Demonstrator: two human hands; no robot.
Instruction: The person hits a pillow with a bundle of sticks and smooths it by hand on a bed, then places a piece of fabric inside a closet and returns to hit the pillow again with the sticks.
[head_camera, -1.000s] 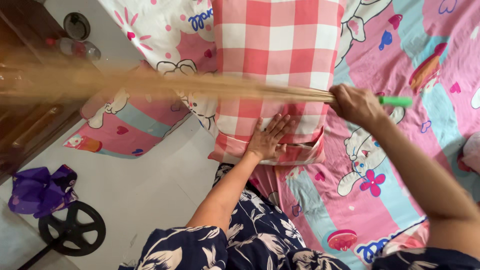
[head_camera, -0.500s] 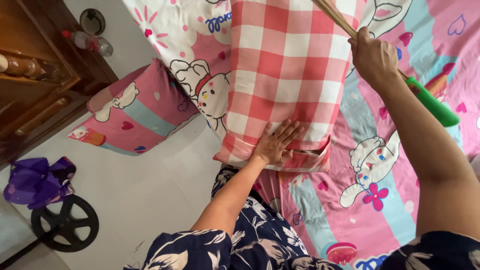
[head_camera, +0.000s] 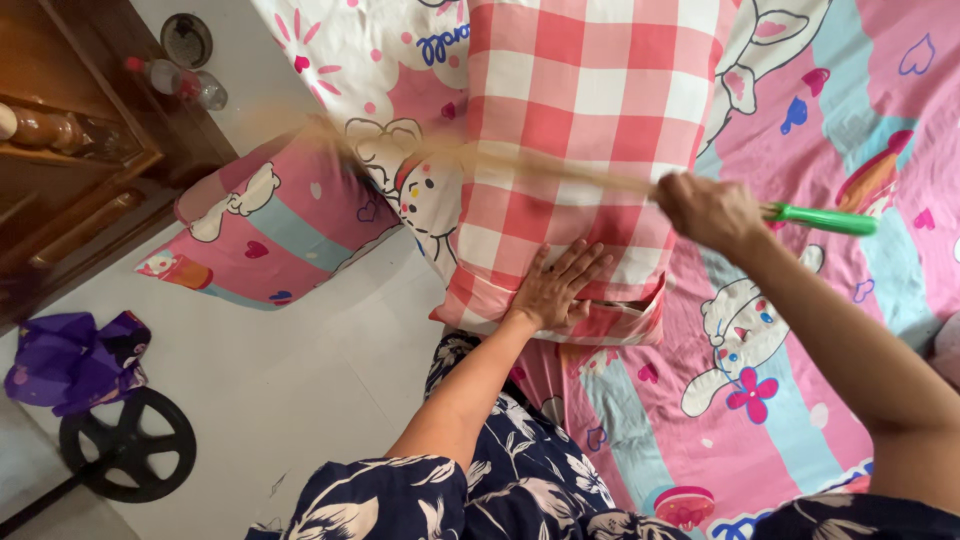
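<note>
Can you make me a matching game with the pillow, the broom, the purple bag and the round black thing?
Things:
1. checked pillow
2. stick broom
3. purple bag
4. black round base

Places or states:
A. crumpled on the pale floor, beside the wooden cabinet
B. blurred, gripped in the right hand by its green handle end
C. lying on the cartoon bedsheet, pressed flat by the left hand
D. flat on the floor, just below the purple bag

Pairs: 1-C, 2-B, 3-A, 4-D

The broom's bristles (head_camera: 450, 160) are motion-blurred; the checked pillow (head_camera: 590, 100) is cut off above.
</note>
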